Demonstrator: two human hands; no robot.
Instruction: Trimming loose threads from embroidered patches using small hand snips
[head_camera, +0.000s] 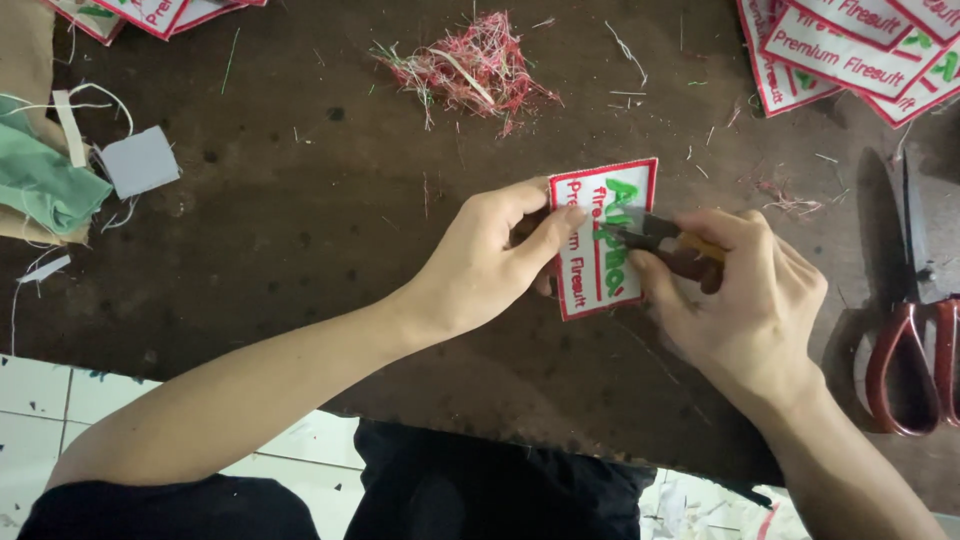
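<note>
Snipping at a Patch

Holding a white patch (598, 240) with a red edge, the left hand (490, 265) pinches its side above the brown tabletop (300, 200). The right hand (745, 300) is closed around small snips (655, 238), tips touching the patch. Above the patch lies a pile of red threads (470, 65). Big scissors (915, 340) lie well to its right.

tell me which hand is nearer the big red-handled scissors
Right. The right hand, working small snips on the patch, sits just left of the red-handled scissors without touching them. The left hand holds the patch farther left.
</note>
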